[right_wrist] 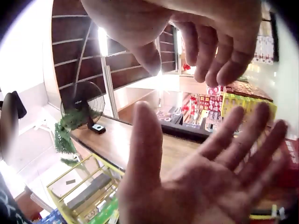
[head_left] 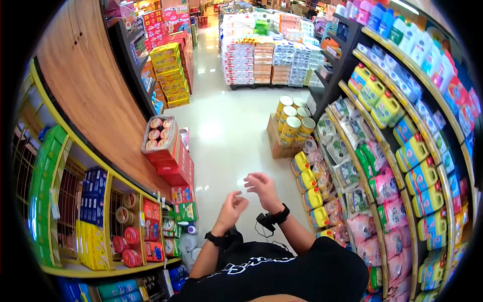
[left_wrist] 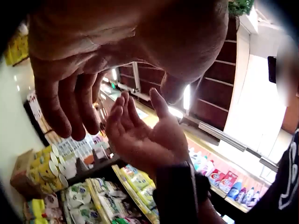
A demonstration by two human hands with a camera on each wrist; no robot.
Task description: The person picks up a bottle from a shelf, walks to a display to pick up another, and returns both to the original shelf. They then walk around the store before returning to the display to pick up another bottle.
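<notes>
Both hands are raised in front of the body over the aisle floor and hold nothing. In the head view the left hand [head_left: 232,210] has loosely bent fingers, and the right hand [head_left: 264,191] is a little higher and further right. A small gap separates them. The left wrist view shows the left hand [left_wrist: 126,42] large at the top, with the right hand [left_wrist: 145,137] facing it, fingers spread. Across the right wrist view, the right hand [right_wrist: 182,32] hangs at the top and the left hand [right_wrist: 205,172] is below, palm showing. Each wrist wears a black band.
Shelves of yellow jugs [head_left: 385,108] and bagged goods [head_left: 385,189] line the right side. Yellow-lidded cans [head_left: 292,123] stand on a carton [head_left: 277,143]. At left are a shelf with green boxes [head_left: 48,186] and red cartons [head_left: 176,163]. Stacked packs [head_left: 239,60] stand ahead on the floor.
</notes>
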